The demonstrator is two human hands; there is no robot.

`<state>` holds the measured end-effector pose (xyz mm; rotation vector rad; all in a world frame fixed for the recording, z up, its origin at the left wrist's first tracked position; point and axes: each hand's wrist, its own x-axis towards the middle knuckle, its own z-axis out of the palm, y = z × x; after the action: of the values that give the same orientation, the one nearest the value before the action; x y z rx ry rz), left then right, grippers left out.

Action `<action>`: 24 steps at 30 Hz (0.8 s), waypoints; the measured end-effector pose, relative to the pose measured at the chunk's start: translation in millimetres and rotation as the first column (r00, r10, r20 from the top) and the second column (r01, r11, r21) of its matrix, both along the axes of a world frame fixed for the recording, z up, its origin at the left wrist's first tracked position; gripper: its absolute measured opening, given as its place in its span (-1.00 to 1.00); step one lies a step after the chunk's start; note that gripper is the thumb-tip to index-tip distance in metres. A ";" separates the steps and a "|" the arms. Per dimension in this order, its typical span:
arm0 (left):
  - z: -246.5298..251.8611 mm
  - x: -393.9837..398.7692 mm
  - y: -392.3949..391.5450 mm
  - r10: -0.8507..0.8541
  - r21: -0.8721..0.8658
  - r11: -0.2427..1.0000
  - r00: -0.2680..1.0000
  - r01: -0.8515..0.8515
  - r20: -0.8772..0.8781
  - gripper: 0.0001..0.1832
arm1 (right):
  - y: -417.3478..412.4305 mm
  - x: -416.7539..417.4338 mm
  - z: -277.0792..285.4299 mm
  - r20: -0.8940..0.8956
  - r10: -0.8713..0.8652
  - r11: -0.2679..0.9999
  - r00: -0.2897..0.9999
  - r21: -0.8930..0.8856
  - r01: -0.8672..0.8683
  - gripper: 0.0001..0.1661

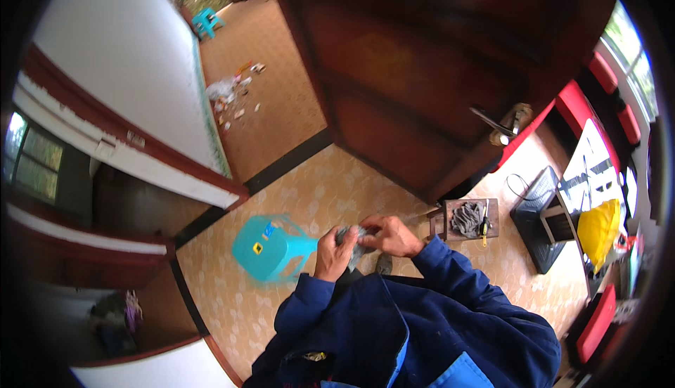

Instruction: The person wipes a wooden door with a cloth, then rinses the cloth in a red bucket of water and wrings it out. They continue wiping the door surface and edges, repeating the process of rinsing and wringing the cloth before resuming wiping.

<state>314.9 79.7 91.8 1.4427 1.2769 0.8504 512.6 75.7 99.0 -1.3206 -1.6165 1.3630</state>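
Observation:
Both hands meet in front of my dark blue jacket, around a crumpled grey cloth item (pixel 357 255), perhaps a knitted glove. My left hand (pixel 332 257) grips it from the left, thumb upward. From the right, my right hand (pixel 393 236) pinches its upper part with bent fingers. Part of the item is hidden by the fingers. Right of my hands stands a small wooden stool (pixel 493 210). On its top lie a heap of grey fabric (pixel 467 220) and a screwdriver (pixel 484 225) with a yellow and black handle.
A turquoise plastic stool (pixel 263 251) stands left of my hands. Ahead is a dark red wooden door (pixel 411 71) with a metal handle (pixel 498 123). Litter (pixel 227 93) lies beyond the threshold (pixel 287 161). At right are a black keyboard-like object (pixel 538 230) and a yellow bag (pixel 598 232).

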 end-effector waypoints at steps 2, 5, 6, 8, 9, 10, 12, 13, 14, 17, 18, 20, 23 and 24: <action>-14.3 -3.9 10.3 0.006 -0.005 1.000 0.998 -0.005 0.060 -0.49 | 8.4 -0.9 -9.2 -0.026 -0.047 0.998 0.999 0.031 0.048 -0.62; -28.9 -7.1 32.1 -0.038 -0.042 0.998 0.984 0.046 0.174 -0.44 | 26.3 -4.4 -18.7 -0.241 -0.197 0.980 0.950 -0.087 0.181 -0.73; -19.1 -9.0 38.0 -0.065 -0.106 0.991 0.984 0.083 0.163 -0.40 | 34.0 -4.9 -18.5 -0.342 -0.270 0.959 0.900 -0.179 0.220 -0.76; -15.3 -16.9 53.8 -0.165 -0.136 0.972 0.966 0.194 0.197 -0.44 | 51.7 -4.2 -27.2 -0.418 -0.406 0.909 0.813 -0.279 0.310 -0.83; -12.1 -20.3 64.1 -0.190 -0.134 0.966 0.959 0.221 0.211 -0.42 | 64.6 -9.8 -16.2 -0.524 -0.519 0.844 0.676 -0.439 0.307 -0.83; 0.8 -25.5 74.7 -0.213 -0.189 0.948 0.952 0.256 0.220 -0.42 | 76.1 -10.8 -15.3 -0.562 -0.546 0.826 0.621 -0.486 0.287 -0.82; -5.8 -33.8 95.6 -0.230 -0.138 0.956 0.953 0.259 0.196 -0.46 | 97.1 -15.6 -6.3 -0.582 -0.569 0.806 0.581 -0.534 0.256 -0.76; -6.0 -37.1 106.4 -0.256 -0.142 0.949 0.950 0.282 0.178 -0.48 | 105.9 -19.5 2.3 -0.577 -0.552 0.816 0.602 -0.523 0.247 -0.73; -11.7 -39.3 114.7 -0.260 -0.123 0.951 0.948 0.285 0.183 -0.50 | 115.6 -25.9 4.2 -0.544 -0.582 0.795 0.604 -0.535 0.284 -0.72; -12.1 -52.2 146.3 -0.315 -0.112 0.935 0.933 0.337 0.174 -0.44 | 142.4 -40.8 -3.6 -0.497 -0.619 0.763 0.608 -0.562 0.318 -0.74; -16.1 -57.1 153.5 -0.309 -0.043 0.946 0.935 0.320 0.174 -0.39 | 149.4 -47.7 -10.8 -0.479 -0.612 0.768 0.629 -0.552 0.327 -0.74; -28.5 -66.7 172.8 -0.378 -0.062 0.917 0.909 0.394 0.177 -0.39 | 162.4 -56.5 -14.9 -0.448 -0.572 0.796 0.687 -0.505 0.333 -0.75; -20.8 -78.6 191.7 -0.410 -0.186 0.872 0.883 0.452 0.228 -0.54 | 171.3 -60.2 -14.9 -0.308 -0.396 0.889 0.865 -0.363 0.278 -0.71; -22.1 -81.4 195.4 -0.401 -0.231 0.862 0.885 0.452 0.239 -0.59 | 174.2 -59.0 -14.2 -0.273 -0.327 0.910 0.905 -0.349 0.223 -0.60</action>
<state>233.5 275.1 69.7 1.3141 0.8469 0.4640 453.6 249.9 84.8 -1.3533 -0.9765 1.5980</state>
